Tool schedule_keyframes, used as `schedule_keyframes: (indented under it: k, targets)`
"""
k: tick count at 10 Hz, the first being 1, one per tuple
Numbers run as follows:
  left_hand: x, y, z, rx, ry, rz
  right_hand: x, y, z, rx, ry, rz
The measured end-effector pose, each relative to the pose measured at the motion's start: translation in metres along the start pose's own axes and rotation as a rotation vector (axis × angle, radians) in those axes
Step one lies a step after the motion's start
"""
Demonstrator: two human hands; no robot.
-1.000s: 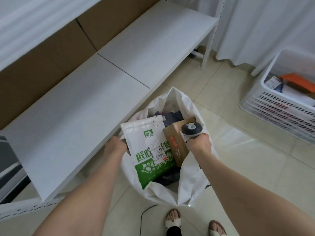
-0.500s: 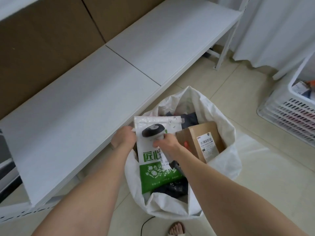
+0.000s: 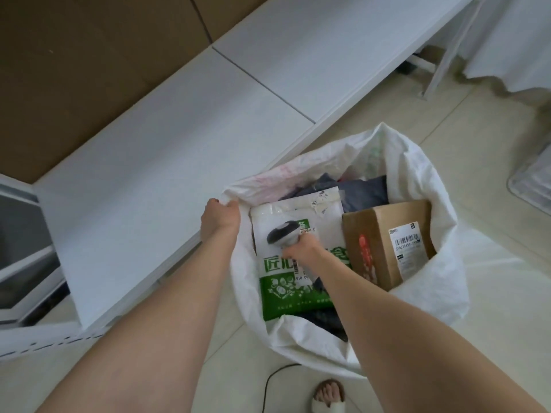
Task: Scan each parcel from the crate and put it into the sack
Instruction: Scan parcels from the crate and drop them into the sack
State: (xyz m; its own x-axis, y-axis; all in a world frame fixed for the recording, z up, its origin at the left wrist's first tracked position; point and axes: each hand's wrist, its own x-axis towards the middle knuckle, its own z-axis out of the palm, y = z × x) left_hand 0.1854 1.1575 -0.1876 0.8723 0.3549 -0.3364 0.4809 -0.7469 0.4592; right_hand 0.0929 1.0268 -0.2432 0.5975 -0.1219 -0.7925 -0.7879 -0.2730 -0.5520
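Box (image 3: 384,242) right of mailer (image 3: 286,290), in sack (image 3: 432,186)

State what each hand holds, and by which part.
Left hand grips the sack by its rim; right hand grips the scanner by its handle.

The crate (image 3: 533,181) (pale, blurred) is mostly cut off by the right edge.

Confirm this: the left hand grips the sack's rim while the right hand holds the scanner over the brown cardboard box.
One detail is wrong. The head view shows the right hand holding the scanner over the white-and-green mailer, not the cardboard box beside it. The left hand does grip the sack rim.
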Motion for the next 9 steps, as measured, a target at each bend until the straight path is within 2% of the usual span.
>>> schedule_keyframes:
  k: [1, 2, 3, 4, 5, 6, 7, 8, 9]
  targets:
    - [-0.022, 0.0, -0.008, -0.014, -0.089, -0.07, -0.023, 0.001, -0.018, 0.041, 0.063, 0.027]
    - [-0.067, -0.003, -0.015, 0.195, -0.032, -0.11, -0.062, 0.008, -0.045, 0.06, 0.136, 0.051]
    - [-0.122, -0.003, -0.016, 0.452, 0.043, 0.181, -0.104, 0.02, -0.072, 0.101, 0.191, 0.096]
    - [-0.175, -0.007, -0.004, 0.628, -0.43, 0.539, -0.144, 0.034, -0.094, 0.2, 0.239, 0.124]
    - [-0.222, -0.02, 0.022, 0.79, -1.068, 0.5, -0.17, 0.057, -0.112, 0.225, 0.243, 0.138]
    - [-0.257, -0.038, 0.049, 0.999, -1.086, 0.605, -0.179, 0.08, -0.118, 0.271, 0.289, 0.135]
    - [-0.266, -0.041, 0.05, 1.072, -0.999, 0.668, -0.186, 0.093, -0.121, 0.048, 0.221, 0.145]
    - [-0.252, -0.027, 0.024, 1.112, -1.116, 0.506, -0.193, 0.096, -0.119, 0.184, 0.184, 0.186]
    - [-0.25, -0.013, 0.001, 1.231, -1.151, 0.429, -0.202, 0.096, -0.111, 0.249, 0.159, 0.237]
